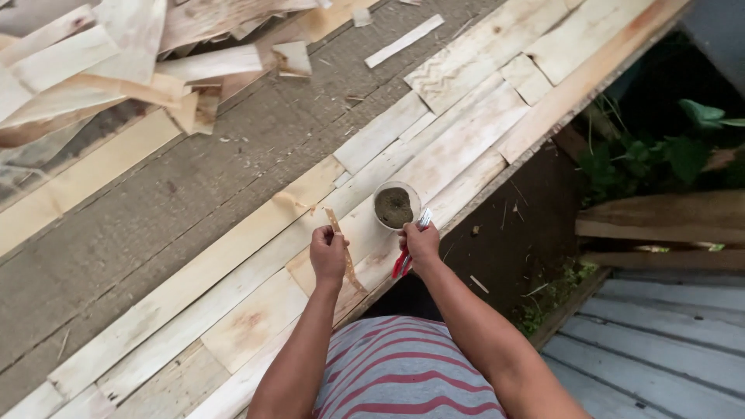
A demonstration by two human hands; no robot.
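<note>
My left hand (pixel 327 252) is closed around a thin, narrow strip of wood (pixel 341 240) that slants from above the fist down past the wrist. My right hand (pixel 420 242) grips a red-handled tool (pixel 403 262) whose light tip points up toward a small round white cup (pixel 395 205). The cup stands on the pale boards just beyond both hands and holds a dark grey-brown paste. The hands are close together, the left a little lower than the right.
Long pale wooden planks (pixel 256 271) lie side by side across a grey worktop (pixel 155 225). A heap of offcuts (pixel 116 62) sits at the far left. The bench edge drops to dirt ground (pixel 512 233), plants (pixel 683 147) and grey boards (pixel 667 341) on the right.
</note>
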